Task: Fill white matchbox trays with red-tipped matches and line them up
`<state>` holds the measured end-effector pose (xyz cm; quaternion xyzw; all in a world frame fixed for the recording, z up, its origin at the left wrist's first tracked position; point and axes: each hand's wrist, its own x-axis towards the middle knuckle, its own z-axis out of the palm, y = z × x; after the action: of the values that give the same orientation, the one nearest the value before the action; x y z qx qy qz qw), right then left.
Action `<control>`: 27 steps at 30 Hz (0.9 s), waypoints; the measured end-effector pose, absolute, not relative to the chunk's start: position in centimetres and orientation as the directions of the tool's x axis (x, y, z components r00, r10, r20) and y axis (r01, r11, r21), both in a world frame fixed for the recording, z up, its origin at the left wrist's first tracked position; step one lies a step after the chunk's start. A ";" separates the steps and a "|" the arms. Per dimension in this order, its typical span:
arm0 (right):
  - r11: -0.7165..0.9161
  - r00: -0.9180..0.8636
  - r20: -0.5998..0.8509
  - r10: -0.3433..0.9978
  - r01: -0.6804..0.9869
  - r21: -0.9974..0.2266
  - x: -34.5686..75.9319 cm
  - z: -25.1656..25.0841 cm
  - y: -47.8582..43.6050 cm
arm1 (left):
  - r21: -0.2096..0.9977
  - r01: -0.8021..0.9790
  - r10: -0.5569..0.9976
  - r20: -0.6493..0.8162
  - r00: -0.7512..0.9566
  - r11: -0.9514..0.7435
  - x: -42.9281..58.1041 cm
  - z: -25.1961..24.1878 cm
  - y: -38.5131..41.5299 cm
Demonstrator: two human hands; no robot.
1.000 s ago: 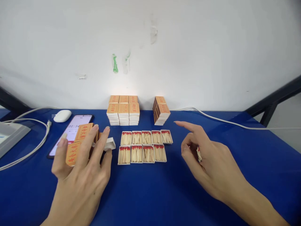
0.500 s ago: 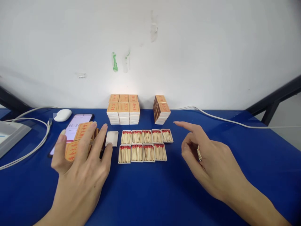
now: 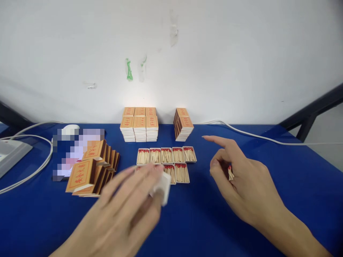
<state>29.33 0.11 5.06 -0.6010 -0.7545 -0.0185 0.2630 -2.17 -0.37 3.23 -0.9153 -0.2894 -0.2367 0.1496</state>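
Observation:
My left hand (image 3: 123, 207), blurred by motion, pinches a white matchbox tray (image 3: 166, 189) between thumb and fingers, over the near row of filled matchbox trays (image 3: 182, 173). Those trays stand in two rows and hold red-tipped matches; my fingers hide part of the near row. To the right, my right hand (image 3: 243, 185) is curled with its index finger stretched out to the left. A small bunch of matches (image 3: 230, 174) shows inside its curled fingers. Left of my left hand, several orange matchbox sleeves (image 3: 81, 175) lie tilted against one another.
Along the wall stand a wide stack of matchboxes (image 3: 139, 123) and a narrower stack (image 3: 184, 123). A partly pixelated phone (image 3: 89, 137) lies behind the sleeves, near a white rounded case (image 3: 70, 130). White cables (image 3: 257, 138) cross the blue table (image 3: 209, 228).
My left hand has left the sleeves and moved right, carrying the white tray that lay beside the filled ones. My right hand has shifted slightly, with the matches still in it.

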 end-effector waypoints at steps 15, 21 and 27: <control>0.082 -0.043 0.345 0.938 0.992 -0.100 30.3 4.6 0.6 | 0.138 0.405 0.425 0.400 0.812 -0.904 -0.4 2.2 -2.0; -0.080 0.083 0.282 0.956 0.997 -0.024 31.5 4.6 0.7 | 0.172 0.416 0.448 0.426 0.786 -0.893 0.0 2.3 -2.1; -0.176 0.155 0.270 0.950 0.983 0.057 34.4 5.3 1.5 | 0.173 0.394 0.431 0.364 0.826 -0.903 -0.1 2.8 -2.0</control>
<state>34.42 1.50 5.26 -0.7570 -0.6383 -0.1227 0.0659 -0.12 -1.96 2.77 -0.9544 -0.2161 -0.2009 -0.0451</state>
